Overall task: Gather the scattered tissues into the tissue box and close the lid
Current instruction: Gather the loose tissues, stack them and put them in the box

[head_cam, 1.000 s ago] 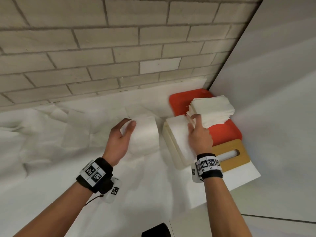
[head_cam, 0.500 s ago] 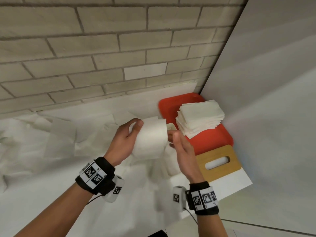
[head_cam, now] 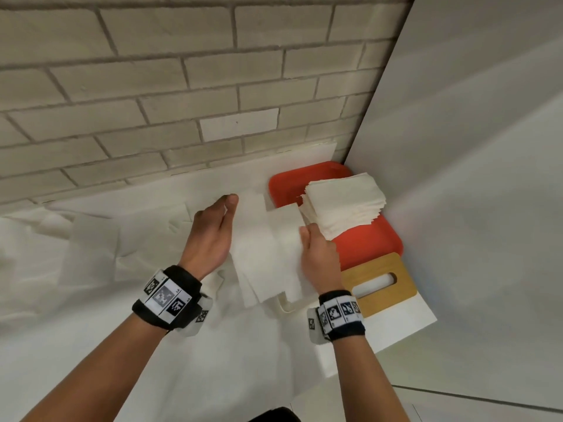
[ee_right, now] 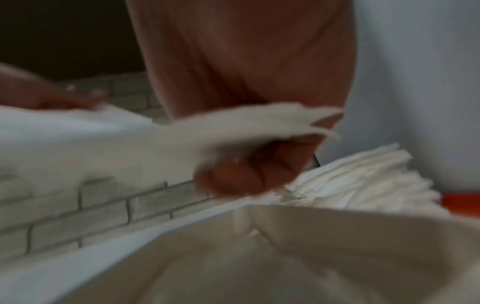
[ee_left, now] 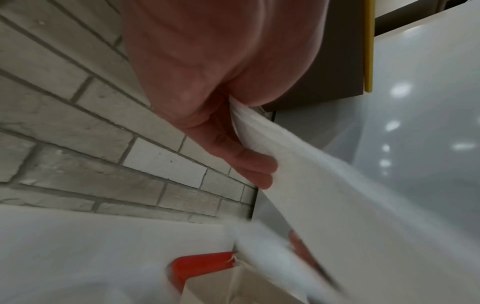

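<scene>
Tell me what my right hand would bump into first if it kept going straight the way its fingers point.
Probably the tissue stack on the red tray: the right hand, gripping tissues, points up toward it. Depth is unclear; it might pass above.

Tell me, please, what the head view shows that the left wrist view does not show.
Only the head view shows the wooden lid, the stack of tissues and the right hand. Only the left wrist view shows the left hand's fingers pinching the tissue from below. Both show the red tray, the brick wall and the left hand.
</scene>
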